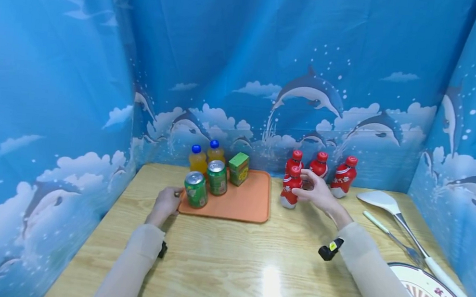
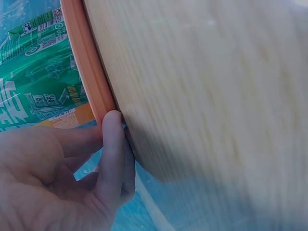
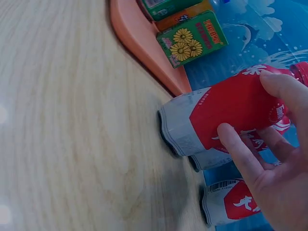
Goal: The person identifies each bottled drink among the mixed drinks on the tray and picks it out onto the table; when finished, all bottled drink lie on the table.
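An orange tray (image 1: 236, 206) lies on the table, and my left hand (image 1: 166, 204) pinches its front left corner. In the left wrist view the thumb and fingers (image 2: 113, 139) meet at the tray's rim (image 2: 86, 67). My right hand (image 1: 318, 193) holds the front red bottle (image 1: 290, 188) with a white base, left of the other red bottles. The right wrist view shows fingers (image 3: 236, 144) and thumb against this bottle (image 3: 231, 106). Two green cans (image 1: 196, 190), a green juice box (image 1: 238, 169) and two orange-drink bottles (image 1: 198, 160) with blue caps stand on the tray.
More red bottles (image 1: 344, 176) stand behind and right of the held one. At the right lie a white-handled turner (image 1: 378, 199), a fork (image 1: 386, 232) and a patterned plate (image 1: 404, 270). A blue dolphin-print curtain (image 1: 229, 70) encloses the table's back and sides.
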{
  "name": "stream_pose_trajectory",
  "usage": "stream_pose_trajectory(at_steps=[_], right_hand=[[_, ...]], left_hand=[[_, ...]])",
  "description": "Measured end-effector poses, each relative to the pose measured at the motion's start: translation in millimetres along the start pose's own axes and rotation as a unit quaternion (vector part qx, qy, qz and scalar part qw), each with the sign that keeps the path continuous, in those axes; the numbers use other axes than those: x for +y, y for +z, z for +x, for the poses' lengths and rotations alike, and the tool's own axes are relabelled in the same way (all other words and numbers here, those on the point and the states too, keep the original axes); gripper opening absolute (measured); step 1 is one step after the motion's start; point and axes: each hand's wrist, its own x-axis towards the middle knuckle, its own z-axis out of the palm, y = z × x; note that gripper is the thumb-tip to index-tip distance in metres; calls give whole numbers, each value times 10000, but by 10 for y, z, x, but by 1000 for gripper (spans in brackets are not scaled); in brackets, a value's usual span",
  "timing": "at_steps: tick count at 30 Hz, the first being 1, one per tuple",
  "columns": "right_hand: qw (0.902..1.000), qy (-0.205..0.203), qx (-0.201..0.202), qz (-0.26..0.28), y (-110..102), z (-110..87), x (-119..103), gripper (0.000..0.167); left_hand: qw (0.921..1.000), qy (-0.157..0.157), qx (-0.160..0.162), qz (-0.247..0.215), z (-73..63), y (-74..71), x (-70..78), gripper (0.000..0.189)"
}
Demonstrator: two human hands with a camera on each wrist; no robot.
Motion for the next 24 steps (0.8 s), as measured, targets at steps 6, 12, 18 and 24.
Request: stream_pose_trajectory(at_steps=[6,12,18,24], right_hand=[[9959,-377,180,-800,7,-42,36,74],[9881,-461,161,-1461,16,-90,40,81],[9794,-763,437,-1819,62,-153,-9,84],[9350,-1687,1813,-2537,258,-188,-294,80]], left_hand=[[10000,32,62,12,11,1,-11,51],[9999,93,66,26,54,29,-50,50],[10000,26,17,-22,63,37,-52,50],[10000,27,16,13,36,28,-38,49]])
